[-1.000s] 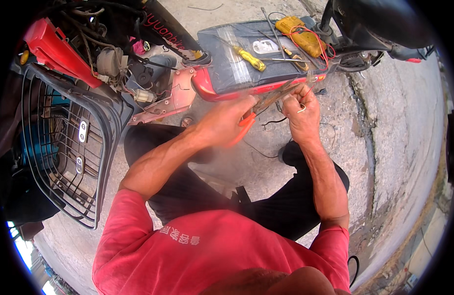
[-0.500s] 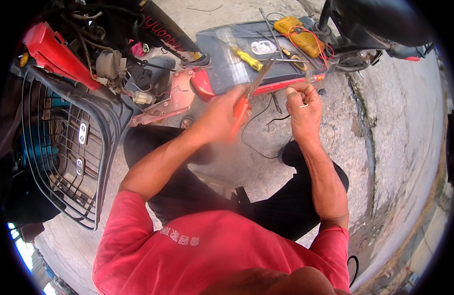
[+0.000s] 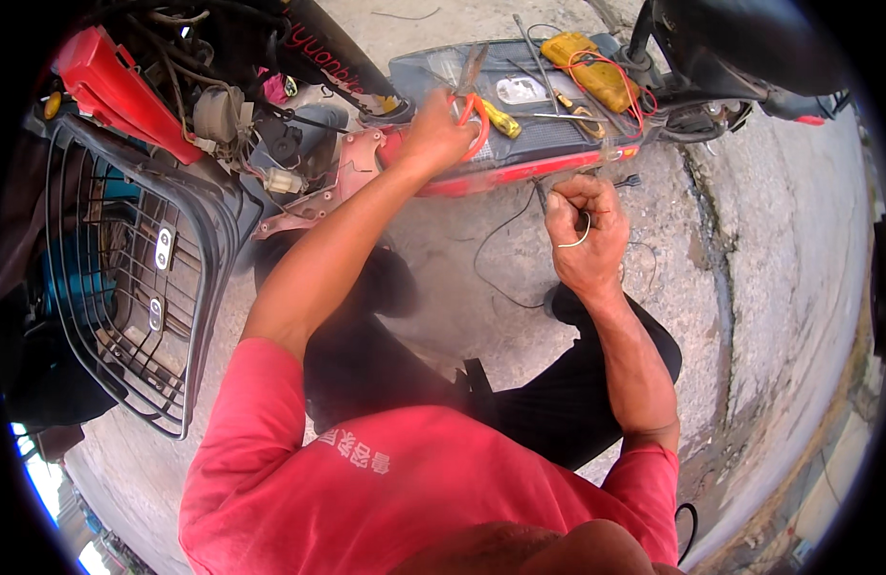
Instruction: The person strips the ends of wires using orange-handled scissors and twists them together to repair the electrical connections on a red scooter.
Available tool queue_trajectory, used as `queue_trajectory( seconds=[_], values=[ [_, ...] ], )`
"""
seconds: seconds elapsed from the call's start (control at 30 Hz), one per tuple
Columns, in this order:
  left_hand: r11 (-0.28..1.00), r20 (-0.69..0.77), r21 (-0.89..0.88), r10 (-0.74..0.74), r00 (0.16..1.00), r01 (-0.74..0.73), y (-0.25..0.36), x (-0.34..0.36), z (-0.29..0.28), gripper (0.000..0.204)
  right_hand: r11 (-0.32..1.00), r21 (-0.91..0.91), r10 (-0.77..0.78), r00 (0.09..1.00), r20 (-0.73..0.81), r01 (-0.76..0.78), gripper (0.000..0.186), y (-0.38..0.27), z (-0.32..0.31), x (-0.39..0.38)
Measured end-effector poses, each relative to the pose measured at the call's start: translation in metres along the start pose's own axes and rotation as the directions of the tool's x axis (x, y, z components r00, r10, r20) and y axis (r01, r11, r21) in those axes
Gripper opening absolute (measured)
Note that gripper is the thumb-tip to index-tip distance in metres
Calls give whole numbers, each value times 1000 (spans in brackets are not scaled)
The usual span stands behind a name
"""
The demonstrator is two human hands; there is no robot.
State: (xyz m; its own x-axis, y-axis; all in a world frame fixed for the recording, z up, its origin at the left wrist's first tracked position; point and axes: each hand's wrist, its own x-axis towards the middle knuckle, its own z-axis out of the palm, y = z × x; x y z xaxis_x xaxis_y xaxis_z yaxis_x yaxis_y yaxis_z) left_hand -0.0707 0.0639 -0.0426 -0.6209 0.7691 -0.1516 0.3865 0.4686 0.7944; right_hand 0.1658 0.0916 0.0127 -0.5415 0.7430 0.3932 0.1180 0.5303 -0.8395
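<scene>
My left hand (image 3: pixel 439 134) is closed on a pair of scissors (image 3: pixel 480 126) with orange-red handles. Their blades, parted, point away over the scooter's dark footboard (image 3: pixel 414 75). Lower and to the right, above the ground, my right hand (image 3: pixel 596 254) is closed in a pinch with a thin pale wire (image 3: pixel 586 230) curving out of it. The wire's ends are hidden among the fingers. Beside the scissors lies a yellow-handled screwdriver (image 3: pixel 501 119). Farther right on the footboard is a yellow multimeter (image 3: pixel 596 75) with red leads.
At the left stand a black wire basket (image 3: pixel 189 316) and a red plastic panel (image 3: pixel 117 91), near exposed wiring (image 3: pixel 170 81). A thin dark cable (image 3: pixel 481 264) lies on the concrete between my legs. The black seat (image 3: pixel 750 43) is at the upper right.
The scissors in my left hand have moved up and left, away from my right hand, onto the footboard area. My right hand has turned slightly and come a little nearer.
</scene>
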Motion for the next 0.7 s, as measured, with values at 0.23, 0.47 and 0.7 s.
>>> queue_trajectory(
  seconds=[0.23,0.47,0.7],
  values=[
    [959,-73,236,177,981,-156,-35,24,21,63,999,-32,27,999,44,-26,15,-6,1,1],
    [813,-3,533,277,961,-233,-22,11,5,50,993,-7,119,988,97,-119,15,-2,1,-1],
    [868,-37,291,430,902,-402,12,-10,-29,27,984,-10,177,979,101,-177,14,2,-1,-1]
  ],
)
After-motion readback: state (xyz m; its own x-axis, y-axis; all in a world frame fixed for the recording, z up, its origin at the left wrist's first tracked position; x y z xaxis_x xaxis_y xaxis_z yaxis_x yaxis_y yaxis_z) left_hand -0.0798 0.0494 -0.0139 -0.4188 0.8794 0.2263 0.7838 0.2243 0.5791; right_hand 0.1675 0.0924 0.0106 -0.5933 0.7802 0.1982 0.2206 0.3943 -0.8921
